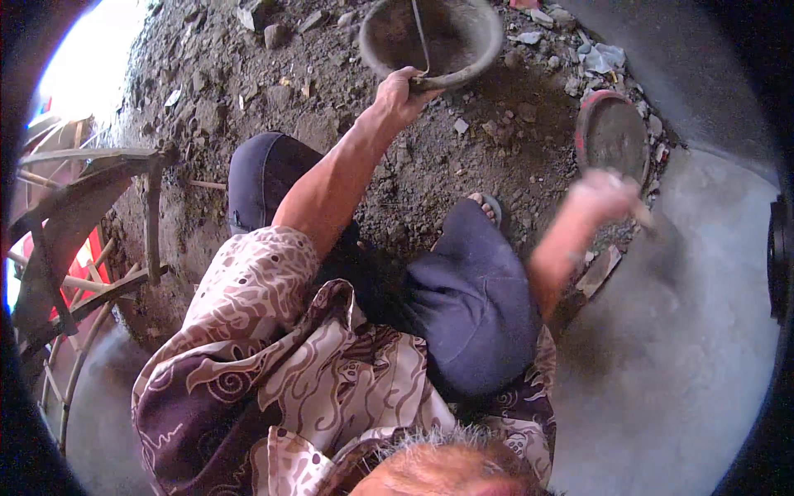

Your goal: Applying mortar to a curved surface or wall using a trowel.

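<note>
My left hand grips the near rim of a grey, dirt-coated bucket, which has a thin metal handle and grey-brown residue inside. My right hand is smeared by motion, closed round a short pale tool handle; the tool's other end is too blurred to make out. It is over the edge of a smooth grey concrete surface, just below a round red-rimmed pan holding grey material.
Rough soil with rubble surrounds my bent legs. On the left stands a wooden and bamboo framework, with bright light behind it. A crumpled pale plastic piece and stone chips lie along the right edge of the soil.
</note>
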Demonstrator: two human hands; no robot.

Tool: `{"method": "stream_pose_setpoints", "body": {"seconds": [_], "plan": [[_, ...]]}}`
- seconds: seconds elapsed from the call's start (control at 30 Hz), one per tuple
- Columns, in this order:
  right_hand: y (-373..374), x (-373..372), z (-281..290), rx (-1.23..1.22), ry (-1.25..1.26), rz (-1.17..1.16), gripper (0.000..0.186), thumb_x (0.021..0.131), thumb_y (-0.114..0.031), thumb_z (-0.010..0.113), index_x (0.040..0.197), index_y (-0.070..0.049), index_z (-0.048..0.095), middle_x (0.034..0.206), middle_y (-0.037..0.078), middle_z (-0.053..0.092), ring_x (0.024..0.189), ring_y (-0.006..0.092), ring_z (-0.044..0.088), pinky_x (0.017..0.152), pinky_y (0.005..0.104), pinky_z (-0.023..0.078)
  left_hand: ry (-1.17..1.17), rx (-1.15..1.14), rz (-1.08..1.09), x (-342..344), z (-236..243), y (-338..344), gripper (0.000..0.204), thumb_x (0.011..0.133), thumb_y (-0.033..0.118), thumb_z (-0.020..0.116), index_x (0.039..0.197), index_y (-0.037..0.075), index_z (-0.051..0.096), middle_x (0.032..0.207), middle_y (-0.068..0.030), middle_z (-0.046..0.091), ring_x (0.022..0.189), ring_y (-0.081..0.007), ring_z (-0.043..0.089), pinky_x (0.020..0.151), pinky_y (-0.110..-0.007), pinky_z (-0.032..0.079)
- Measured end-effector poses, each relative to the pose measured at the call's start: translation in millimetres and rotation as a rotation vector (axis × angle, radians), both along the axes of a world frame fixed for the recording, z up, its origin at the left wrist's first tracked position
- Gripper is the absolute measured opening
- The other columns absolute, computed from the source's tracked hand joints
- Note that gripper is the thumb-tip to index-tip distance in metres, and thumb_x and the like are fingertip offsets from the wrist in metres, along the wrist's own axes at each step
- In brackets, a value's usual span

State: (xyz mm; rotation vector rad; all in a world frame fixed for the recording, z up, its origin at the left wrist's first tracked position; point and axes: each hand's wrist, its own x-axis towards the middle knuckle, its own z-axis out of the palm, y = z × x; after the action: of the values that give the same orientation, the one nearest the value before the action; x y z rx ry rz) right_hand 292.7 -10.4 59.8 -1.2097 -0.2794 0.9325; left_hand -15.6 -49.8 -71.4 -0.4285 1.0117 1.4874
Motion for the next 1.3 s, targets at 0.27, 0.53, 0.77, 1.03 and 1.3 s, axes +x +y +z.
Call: {"method": "stream_pose_setpoints", "body": {"seconds": [0.27, 0.53, 0.77, 1.03, 1.3], "plan": [[-23.8, -26.9, -36.4, -0.177, 0.010, 0.465, 0.025, 0.089, -0.027, 0.065, 0.076, -0.017, 0.046, 0.054, -0.004, 0.043, 0.038, 0.0078, 0.040, 0.033, 0.0224, 0.030, 0.143, -0.024, -0.170, -25.9, 26.3, -10.7, 0.015, 0.087, 0.005, 0.060, 0.096, -0.006, 0.054, 0.102, -0.0210, 0.059, 0.092, -0.0362, 0.065, 0.076, -0.046, 0.064], [-78.7, -32.9, -53.9, -0.471, 0.066, 0.820, 0.025, 0.089, -0.028, 0.066, 0.080, -0.011, 0.049, 0.056, -0.002, 0.045, 0.038, 0.0096, 0.037, 0.036, 0.0249, 0.027, 0.338, -0.066, -0.519, -54.4, 20.8, -5.2, 0.015, 0.088, 0.014, 0.062, 0.096, 0.001, 0.063, 0.088, -0.0123, 0.067, 0.078, -0.0265, 0.068, 0.068, -0.041, 0.060], [-90.7, 39.6, -45.2, -0.384, -0.068, 0.623, 0.021, 0.092, -0.021, 0.063, 0.095, -0.004, 0.051, 0.073, 0.004, 0.053, 0.053, 0.0143, 0.049, 0.048, 0.0308, 0.041, 0.743, 0.085, -0.575, -71.0, 18.8, -9.0, 0.043, 0.080, 0.026, 0.080, 0.111, -0.001, 0.067, 0.102, -0.0142, 0.071, 0.087, -0.0284, 0.071, 0.084, -0.044, 0.058], [-59.6, -5.7, -8.5, -0.029, -0.183, 0.667, 0.028, 0.098, -0.028, 0.060, 0.109, -0.005, 0.050, 0.075, 0.004, 0.053, 0.052, 0.0130, 0.050, 0.046, 0.0304, 0.044, 0.987, -0.042, -0.493, -15.8, 36.3, -6.5, 0.073, 0.079, 0.017, 0.081, 0.129, 0.000, 0.031, 0.120, -0.0199, 0.057, 0.099, -0.0318, 0.065, 0.072, -0.046, 0.062], [28.5, -66.3, -19.8, -0.323, -0.144, 0.886, 0.049, 0.089, -0.049, 0.071, 0.098, -0.003, 0.057, 0.077, 0.004, 0.054, 0.052, 0.0079, 0.049, 0.039, 0.0211, 0.036, 1.146, -0.001, -0.670, -24.5, 48.1, -3.8, 0.062, 0.080, 0.009, 0.072, 0.123, -0.005, 0.031, 0.118, -0.0295, 0.058, 0.099, -0.0371, 0.067, 0.064, -0.043, 0.064]]}}
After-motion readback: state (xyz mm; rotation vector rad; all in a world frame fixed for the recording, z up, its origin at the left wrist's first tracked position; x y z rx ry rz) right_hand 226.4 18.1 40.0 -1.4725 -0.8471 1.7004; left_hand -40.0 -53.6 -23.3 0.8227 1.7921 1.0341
